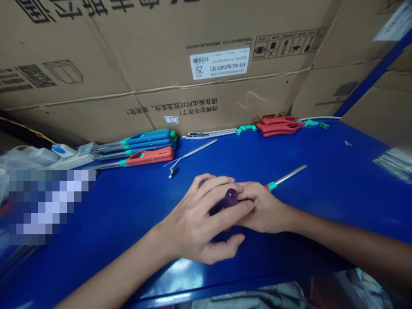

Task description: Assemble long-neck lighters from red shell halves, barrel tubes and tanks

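A red long-neck lighter [267, 187] lies under my right hand [262, 208], whose fingers are wrapped around its body. Its teal collar [272, 186] and silver tube stick out to the upper right, and most of the body is hidden by my hands. My left hand [206, 219] reaches over from the left, fingers curved around a dark purple rounded handle [231, 197] that looks like a screwdriver's. This handle points up toward me above the lighter; its lower end is out of sight. Left and right fingers touch each other.
Blue lighters [148, 139] and a red lighter [151, 155] lie at back left. Behind the hands is a metal tube with wires [196, 149]. Red casings [280, 125] and teal parts [246, 128] lie before a large carton [161, 51]. A power strip [75, 158] sits left; clear bags [395, 163] right.
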### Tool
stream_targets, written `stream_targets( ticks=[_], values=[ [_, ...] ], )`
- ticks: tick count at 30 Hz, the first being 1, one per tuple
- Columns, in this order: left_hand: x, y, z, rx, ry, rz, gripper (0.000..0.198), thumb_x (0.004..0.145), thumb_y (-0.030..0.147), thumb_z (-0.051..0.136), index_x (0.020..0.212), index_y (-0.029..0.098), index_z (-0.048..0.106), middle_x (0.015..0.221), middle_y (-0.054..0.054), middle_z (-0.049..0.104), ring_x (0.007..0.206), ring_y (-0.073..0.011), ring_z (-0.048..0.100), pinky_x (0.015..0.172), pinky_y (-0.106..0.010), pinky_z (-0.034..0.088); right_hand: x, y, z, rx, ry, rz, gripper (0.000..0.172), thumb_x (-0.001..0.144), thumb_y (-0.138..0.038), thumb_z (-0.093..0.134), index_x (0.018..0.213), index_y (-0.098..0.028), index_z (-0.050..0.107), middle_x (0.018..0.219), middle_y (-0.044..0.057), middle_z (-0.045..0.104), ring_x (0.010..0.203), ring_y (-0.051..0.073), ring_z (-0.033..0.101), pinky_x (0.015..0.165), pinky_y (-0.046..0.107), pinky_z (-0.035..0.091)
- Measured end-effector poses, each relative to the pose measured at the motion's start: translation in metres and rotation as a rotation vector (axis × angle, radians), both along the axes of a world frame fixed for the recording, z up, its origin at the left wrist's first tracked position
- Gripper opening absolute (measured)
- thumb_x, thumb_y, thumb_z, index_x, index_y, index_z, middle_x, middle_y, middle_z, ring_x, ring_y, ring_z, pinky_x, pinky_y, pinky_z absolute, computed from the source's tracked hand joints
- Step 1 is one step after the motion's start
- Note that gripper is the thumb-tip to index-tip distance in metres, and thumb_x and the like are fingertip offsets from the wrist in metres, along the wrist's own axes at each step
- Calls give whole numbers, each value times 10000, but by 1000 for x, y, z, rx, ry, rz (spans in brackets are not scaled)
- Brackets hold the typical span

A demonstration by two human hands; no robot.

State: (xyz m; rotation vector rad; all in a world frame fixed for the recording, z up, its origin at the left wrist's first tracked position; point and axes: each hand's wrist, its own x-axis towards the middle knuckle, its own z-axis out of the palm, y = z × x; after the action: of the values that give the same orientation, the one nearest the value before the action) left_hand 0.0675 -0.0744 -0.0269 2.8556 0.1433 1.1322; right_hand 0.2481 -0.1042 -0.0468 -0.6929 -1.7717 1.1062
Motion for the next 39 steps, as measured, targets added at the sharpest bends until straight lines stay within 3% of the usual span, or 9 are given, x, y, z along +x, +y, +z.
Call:
stream_targets(
  ticks=[9,14,18,21,28,30,33,36,39],
  values=[
    [0,0,0,3,-26,-23,368,760,281,670,1088,129,601,1062,-154,664,1094,-296,601,891,-491,497,-2,-2,-1,10,39,20,170,777,-141,711,696,-159,562,720,-16,599,676,103,571,624,208,492],
    [-1,2,-2,17,-31,-13,346,739,276,694,1036,119,612,1018,-162,667,1076,-299,607,876,-488,506,-2,-2,-5,-81,-13,-38,280,795,-254,735,648,-167,513,645,-32,561,591,91,521,548,201,449],
    [-1,2,-2,31,-41,-9,301,755,285,678,1009,139,613,1022,-155,669,1075,-298,613,870,-494,510,-3,-2,-8,-39,-55,-72,321,786,-291,742,630,-170,489,608,-50,501,550,76,441,514,196,405],
    [0,2,-2,33,-41,-4,296,762,292,666,1016,150,613,1051,-149,662,1081,-295,611,872,-495,510,-4,-2,-8,-5,-69,-88,279,775,-252,741,653,-169,504,626,-54,476,578,79,444,539,193,413],
    [-3,2,-8,103,-66,27,357,744,304,667,1059,156,588,1120,-160,610,1139,-315,552,899,-515,485,-2,-4,-2,50,-80,-13,40,812,-151,652,793,-152,616,789,17,619,693,116,578,614,220,487],
    [-4,3,-11,143,-125,79,430,720,329,694,1101,179,564,1192,-168,564,1174,-333,506,924,-537,454,1,-3,1,90,-128,-69,103,852,-187,620,755,-153,622,744,24,627,650,118,582,591,227,489],
    [-5,5,-14,70,-148,162,511,698,373,727,1115,169,515,1189,-172,547,1139,-326,500,933,-532,438,7,2,9,156,-120,-287,105,867,-236,629,792,-165,651,735,24,655,635,123,603,593,235,505],
    [-5,7,-17,-113,62,238,479,712,414,730,1055,153,519,1142,-165,574,1090,-315,516,900,-498,451,18,9,19,133,-39,-528,61,854,-233,644,828,-182,667,747,17,674,663,130,632,604,235,526],
    [-4,9,-20,-229,314,278,388,768,440,692,1015,163,579,1106,-138,621,1037,-303,545,854,-468,447,30,15,28,65,-10,-635,105,879,-276,620,891,-189,676,706,6,664,570,114,611,533,232,517]
  ],
)
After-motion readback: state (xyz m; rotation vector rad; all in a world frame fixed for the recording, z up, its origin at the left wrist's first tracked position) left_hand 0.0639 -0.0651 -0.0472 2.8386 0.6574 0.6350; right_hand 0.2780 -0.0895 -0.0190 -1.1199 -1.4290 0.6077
